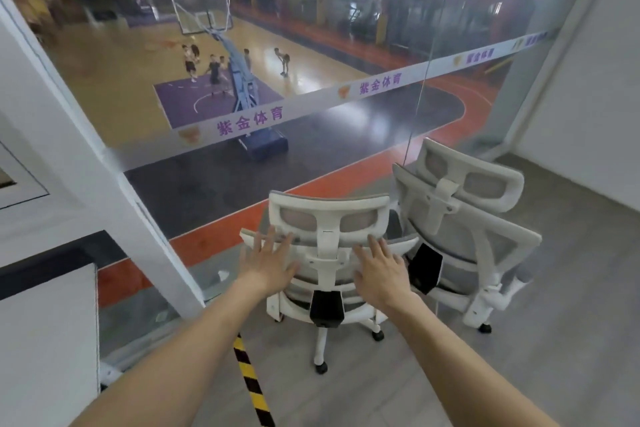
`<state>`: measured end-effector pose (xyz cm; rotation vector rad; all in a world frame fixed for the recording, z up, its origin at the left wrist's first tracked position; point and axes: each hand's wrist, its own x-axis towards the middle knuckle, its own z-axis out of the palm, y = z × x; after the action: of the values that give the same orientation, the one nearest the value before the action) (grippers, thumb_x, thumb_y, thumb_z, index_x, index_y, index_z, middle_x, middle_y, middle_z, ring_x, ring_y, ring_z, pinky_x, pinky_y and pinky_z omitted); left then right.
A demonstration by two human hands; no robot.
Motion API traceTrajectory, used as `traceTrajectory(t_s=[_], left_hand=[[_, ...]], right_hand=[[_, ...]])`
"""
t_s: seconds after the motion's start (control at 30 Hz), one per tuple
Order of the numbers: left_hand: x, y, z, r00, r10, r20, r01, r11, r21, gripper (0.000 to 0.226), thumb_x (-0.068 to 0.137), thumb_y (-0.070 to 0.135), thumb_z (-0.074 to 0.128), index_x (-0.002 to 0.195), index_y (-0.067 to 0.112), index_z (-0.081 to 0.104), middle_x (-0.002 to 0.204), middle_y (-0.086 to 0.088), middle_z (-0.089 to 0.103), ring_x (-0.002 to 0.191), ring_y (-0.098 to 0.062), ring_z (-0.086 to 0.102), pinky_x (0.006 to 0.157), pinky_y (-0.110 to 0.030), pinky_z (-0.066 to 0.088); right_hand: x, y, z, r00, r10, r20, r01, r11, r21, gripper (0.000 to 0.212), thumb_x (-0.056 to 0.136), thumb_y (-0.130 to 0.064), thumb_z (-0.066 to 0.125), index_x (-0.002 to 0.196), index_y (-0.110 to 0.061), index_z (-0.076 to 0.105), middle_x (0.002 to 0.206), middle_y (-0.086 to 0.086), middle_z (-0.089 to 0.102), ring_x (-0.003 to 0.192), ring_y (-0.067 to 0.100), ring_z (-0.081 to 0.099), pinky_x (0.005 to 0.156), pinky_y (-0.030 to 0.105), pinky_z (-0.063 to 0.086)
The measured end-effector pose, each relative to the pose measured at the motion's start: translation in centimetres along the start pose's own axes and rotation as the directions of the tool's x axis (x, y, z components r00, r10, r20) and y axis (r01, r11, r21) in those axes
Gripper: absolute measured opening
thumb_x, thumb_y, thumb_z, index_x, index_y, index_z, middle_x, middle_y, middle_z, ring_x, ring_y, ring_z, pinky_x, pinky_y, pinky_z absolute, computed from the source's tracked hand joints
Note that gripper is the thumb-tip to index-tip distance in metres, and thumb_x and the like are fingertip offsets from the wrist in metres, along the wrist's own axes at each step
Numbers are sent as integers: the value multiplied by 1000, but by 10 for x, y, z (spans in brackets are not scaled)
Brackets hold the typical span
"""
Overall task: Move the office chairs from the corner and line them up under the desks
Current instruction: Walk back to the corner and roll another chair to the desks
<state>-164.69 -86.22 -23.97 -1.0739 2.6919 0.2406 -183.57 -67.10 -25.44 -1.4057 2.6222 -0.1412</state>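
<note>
Both hands reach to the back of the near chair (pixel 327 253) — left hand (pixel 268 262) and right hand (pixel 379 272) flat, fingers spread, clamped on nothing. Just right of the right hand stands the second chair (pixel 464 218) — both against the glass wall (pixel 311 45).

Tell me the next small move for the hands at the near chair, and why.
Probably close both hands on the near chair: the left hand and right hand are open, fingers spread at its backrest, gripping nothing. It faces the glass, so then pull it back.
</note>
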Motion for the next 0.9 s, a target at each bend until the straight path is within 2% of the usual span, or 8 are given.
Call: traceTrajectory(t_s=[0.1,0.2,0.33,0.5,0.7,0.9], left_hand=[[33,-5,17,995,-17,94,14,1000,27,79,96,81,15,161,47,-14,171,-1,-25,158,-38,-15,123,-67,6],[42,-9,43,998,-46,39,48,998,-40,84,91,87,15,156,51,-24,167,1,-34,156,-34,-23,122,-68,1],[43,-18,57,997,-76,16,76,996,-35,81,89,90,13,146,58,-35,162,5,-41,154,-30,-30,120,-72,-2],[46,-20,56,997,-74,34,75,996,-52,82,87,92,18,142,63,-35,165,4,-38,154,-32,-30,118,-76,-4],[22,-11,64,998,-66,20,66,998,-24,85,82,96,10,149,61,-27,171,2,-27,156,-33,-25,116,-77,-5],[-36,3,74,995,-70,68,76,993,-89,85,82,96,11,153,61,-19,172,4,-21,156,-30,-25,117,-76,0]], right_hand=[[32,17,21,997,-3,81,3,1000,-2,71,100,-48,46,161,-40,11,173,6,-6,159,32,-8,122,62,16],[42,23,44,998,-11,63,8,999,44,77,99,-61,41,162,-43,0,173,6,-9,158,30,-15,123,64,6],[38,12,58,1000,-8,28,7,999,38,80,97,-71,31,162,-43,-5,173,7,-14,157,30,-20,122,63,-1],[33,9,54,999,6,52,-7,1000,17,76,99,-73,21,160,-45,-14,171,4,-22,154,27,-28,121,64,-12],[7,13,50,996,21,81,-19,1000,-19,74,99,-73,15,160,-45,-17,171,3,-21,155,27,-26,121,68,-9],[-43,19,47,991,14,135,-12,1000,-18,76,95,-78,14,159,-49,-14,171,2,-21,156,26,-23,121,65,-11]])
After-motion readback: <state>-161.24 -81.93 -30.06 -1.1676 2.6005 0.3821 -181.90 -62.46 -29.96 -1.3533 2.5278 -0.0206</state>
